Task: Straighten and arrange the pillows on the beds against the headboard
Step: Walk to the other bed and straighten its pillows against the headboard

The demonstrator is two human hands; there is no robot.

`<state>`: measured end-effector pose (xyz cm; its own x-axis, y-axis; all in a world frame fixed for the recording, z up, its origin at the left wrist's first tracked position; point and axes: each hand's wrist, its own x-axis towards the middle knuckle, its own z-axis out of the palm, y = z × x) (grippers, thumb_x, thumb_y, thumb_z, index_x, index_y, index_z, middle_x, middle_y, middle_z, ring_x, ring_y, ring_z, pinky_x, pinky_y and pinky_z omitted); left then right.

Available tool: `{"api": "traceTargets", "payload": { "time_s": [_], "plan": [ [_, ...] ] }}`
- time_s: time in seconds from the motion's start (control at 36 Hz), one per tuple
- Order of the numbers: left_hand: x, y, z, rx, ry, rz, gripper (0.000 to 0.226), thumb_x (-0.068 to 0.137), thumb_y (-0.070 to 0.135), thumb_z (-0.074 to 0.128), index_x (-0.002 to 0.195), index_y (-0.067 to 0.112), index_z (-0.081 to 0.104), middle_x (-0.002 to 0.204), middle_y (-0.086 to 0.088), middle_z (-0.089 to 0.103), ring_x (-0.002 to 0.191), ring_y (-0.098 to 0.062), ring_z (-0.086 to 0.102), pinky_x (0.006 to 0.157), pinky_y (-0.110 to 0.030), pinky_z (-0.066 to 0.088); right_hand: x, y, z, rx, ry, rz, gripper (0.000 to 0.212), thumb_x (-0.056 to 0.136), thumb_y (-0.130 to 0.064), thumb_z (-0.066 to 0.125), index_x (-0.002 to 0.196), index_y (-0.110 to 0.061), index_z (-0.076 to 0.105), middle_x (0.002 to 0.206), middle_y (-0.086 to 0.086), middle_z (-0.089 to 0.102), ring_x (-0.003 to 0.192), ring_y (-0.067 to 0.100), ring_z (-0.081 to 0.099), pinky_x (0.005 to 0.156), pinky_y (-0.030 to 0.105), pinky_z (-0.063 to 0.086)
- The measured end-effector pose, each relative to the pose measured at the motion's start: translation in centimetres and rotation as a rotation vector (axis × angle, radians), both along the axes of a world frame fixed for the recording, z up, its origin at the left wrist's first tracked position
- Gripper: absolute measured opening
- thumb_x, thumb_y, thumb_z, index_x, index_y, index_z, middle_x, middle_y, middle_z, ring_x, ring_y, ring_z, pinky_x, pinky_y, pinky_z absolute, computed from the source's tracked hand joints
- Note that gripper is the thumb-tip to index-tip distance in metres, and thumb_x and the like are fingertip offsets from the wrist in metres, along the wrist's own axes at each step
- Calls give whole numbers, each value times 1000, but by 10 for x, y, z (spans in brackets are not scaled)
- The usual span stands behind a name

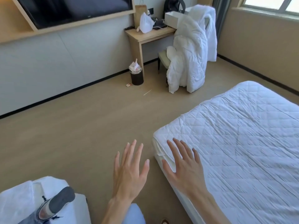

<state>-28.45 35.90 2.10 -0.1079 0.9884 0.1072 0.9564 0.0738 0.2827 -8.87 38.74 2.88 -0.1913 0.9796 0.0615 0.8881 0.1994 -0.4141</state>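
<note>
Beige floor [80, 135], white quilted bed [242, 143] at right; left hand [129, 172] and right hand [186, 170] fingers spread, grasping nothing.

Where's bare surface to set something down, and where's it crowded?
Free: the quilted bed top beyond the right hand, and the floor between bed, wall and bin. Crowded: the desk, with a white bag and box; the chair, draped in a duvet.

txt: none legible | TV [72, 8] logo too blurred to read
</note>
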Motion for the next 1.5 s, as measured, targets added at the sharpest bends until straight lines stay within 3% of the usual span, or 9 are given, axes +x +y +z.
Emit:
{"api": "traceTargets", "payload": {
  "time_s": [0.31, 0.53, 0.69, 0.92, 1.22, 1.33, 1.5],
  "plan": [
    [-103, 165, -18, 34, -15, -47, 59, 95, 57, 28, 150, 33, 28, 161, 8, 19, 149, -11, 14, 120, -48, 17, -109, 149, -6, 42, 37, -27, 65, 89, -63, 38, 149, -45, 23, 159, -20, 22, 148, 4, 15, 122, 41, 16],
    [-189, 289, -7, 20, 4, -164, 61, 95, 59, 27, 151, 34, 25, 162, 10, 14, 150, -10, 6, 120, -49, 18, -187, 251, -6, 17, 13, -144, 66, 88, -64, 34, 150, -43, 24, 160, -21, 16, 149, 2, 5, 122, 40, 11],
    [-214, 372, -5, 5, -2, -262, 60, 95, 57, 27, 150, 34, 25, 162, 10, 14, 150, -10, 8, 120, -47, 16, -215, 317, -3, 4, 13, -246, 64, 88, -62, 40, 147, -41, 32, 159, -19, 24, 149, 5, 15, 121, 41, 14],
    [-203, 501, -16, -12, -22, -393, 60, 95, 58, 24, 150, 35, 25, 162, 10, 14, 150, -9, 7, 121, -47, 16, -213, 425, -17, -17, 30, -360, 64, 87, -61, 39, 148, -41, 30, 159, -19, 22, 149, 5, 15, 119, 42, 20],
    [-149, 709, -17, -45, 8, -556, 62, 93, 63, 15, 151, 39, 18, 163, 12, 9, 150, -7, 1, 121, -47, 14, -161, 603, -21, -14, 38, -536, 65, 88, -63, 36, 149, -45, 23, 161, -20, 16, 150, 4, 10, 121, 45, 18],
    [-120, 775, -13, -52, 2, -596, 60, 94, 59, 24, 150, 38, 21, 163, 12, 10, 150, -8, 2, 122, -46, 13, -139, 662, -16, -21, 35, -577, 65, 88, -64, 35, 149, -45, 21, 161, -21, 14, 150, 3, 8, 122, 43, 15],
    [-76, 859, -12, -48, -38, -647, 58, 94, 55, 33, 149, 37, 26, 162, 11, 14, 150, -8, 5, 121, -47, 14, -104, 737, -12, 11, 10, -664, 64, 88, -62, 40, 147, -41, 31, 159, -17, 25, 148, 8, 20, 119, 45, 23]
  ]
}}
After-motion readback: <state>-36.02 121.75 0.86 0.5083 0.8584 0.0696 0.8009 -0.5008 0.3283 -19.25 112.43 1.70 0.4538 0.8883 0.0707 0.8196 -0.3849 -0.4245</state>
